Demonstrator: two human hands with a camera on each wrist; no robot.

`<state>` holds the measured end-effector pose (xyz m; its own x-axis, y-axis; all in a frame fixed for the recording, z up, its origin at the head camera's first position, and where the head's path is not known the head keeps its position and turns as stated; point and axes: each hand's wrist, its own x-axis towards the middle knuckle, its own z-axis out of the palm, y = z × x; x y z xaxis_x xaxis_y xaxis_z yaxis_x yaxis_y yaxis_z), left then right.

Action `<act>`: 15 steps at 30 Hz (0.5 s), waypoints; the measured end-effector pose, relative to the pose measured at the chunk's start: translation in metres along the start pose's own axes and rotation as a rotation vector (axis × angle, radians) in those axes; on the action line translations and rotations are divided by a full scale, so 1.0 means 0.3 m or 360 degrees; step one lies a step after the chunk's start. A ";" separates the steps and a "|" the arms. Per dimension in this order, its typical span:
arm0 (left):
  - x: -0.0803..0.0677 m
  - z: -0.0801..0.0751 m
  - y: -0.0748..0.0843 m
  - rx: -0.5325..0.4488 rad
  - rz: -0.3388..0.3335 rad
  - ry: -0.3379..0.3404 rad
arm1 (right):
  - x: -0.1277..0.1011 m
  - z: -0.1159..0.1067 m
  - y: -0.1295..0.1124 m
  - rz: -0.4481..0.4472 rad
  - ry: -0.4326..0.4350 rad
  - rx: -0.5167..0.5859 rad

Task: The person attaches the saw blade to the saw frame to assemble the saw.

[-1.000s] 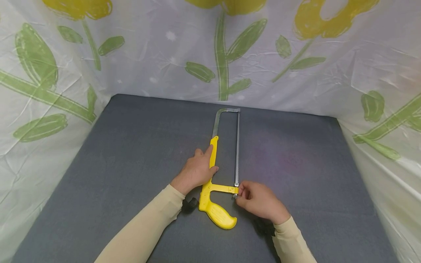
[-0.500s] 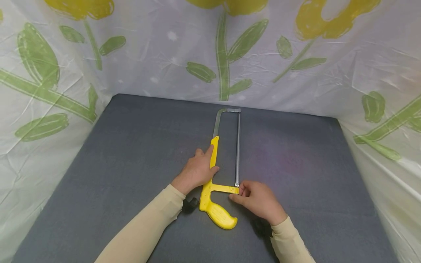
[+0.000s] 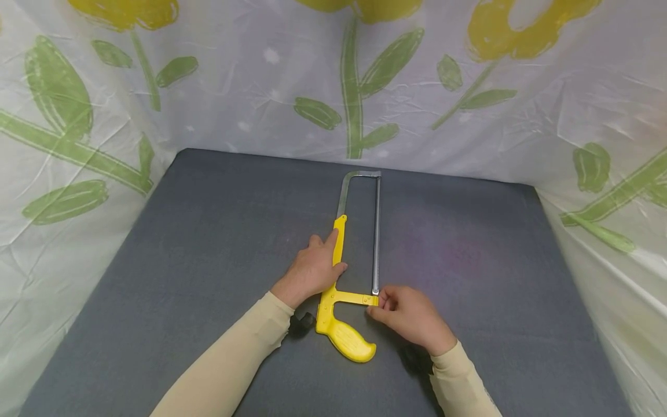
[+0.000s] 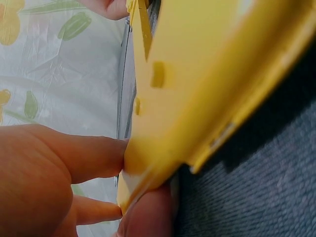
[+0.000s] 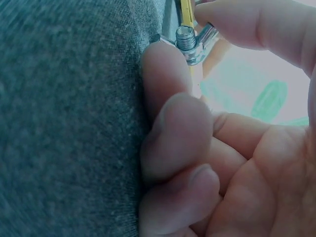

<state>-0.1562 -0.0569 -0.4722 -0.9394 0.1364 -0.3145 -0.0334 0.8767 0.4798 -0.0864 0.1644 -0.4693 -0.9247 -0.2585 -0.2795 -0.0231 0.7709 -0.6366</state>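
A hacksaw (image 3: 347, 340) with a yellow frame and handle lies flat on the dark table, its thin blade (image 3: 377, 237) on the right side. My left hand (image 3: 308, 271) grips the yellow frame above the handle; in the left wrist view, the thumb and fingers (image 4: 96, 155) are on both sides of the frame (image 4: 153, 118). At the lower blade end, my right hand (image 3: 414, 318) pinches a metal wing nut (image 5: 190, 53) on a threaded stud. The right wrist view shows the thumb at one wing and a fingertip at the other. In the head view the hand hides this nut.
Grey cloth covers the table (image 3: 234, 202), which extends to both sides of the saw. A curtain (image 3: 250, 104) with flower prints hangs behind and beside it. Dark camera mounts sit under both wrists.
My right thumb has shifted from near the wing nut to the left across it, covering the nut in the head view. The left hand and the hacksaw stay in place.
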 end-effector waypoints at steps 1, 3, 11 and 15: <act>-0.001 -0.001 0.000 0.0000 0.0001 -0.0002 | 0.000 0.000 0.000 -0.0005 0.0000 -0.0002; -0.001 -0.002 -0.001 0.0005 0.0003 -0.0004 | 0.000 0.000 0.001 -0.0007 -0.0002 -0.0007; -0.002 -0.003 -0.002 0.0013 -0.0008 -0.0001 | 0.003 -0.001 0.009 -0.0044 -0.0006 -0.0016; -0.001 -0.001 0.000 0.0006 -0.0015 0.0001 | 0.004 -0.001 0.011 -0.0051 -0.0007 -0.0010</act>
<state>-0.1559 -0.0571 -0.4717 -0.9394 0.1276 -0.3182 -0.0410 0.8796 0.4740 -0.0877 0.1668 -0.4715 -0.9217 -0.2857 -0.2623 -0.0551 0.7659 -0.6407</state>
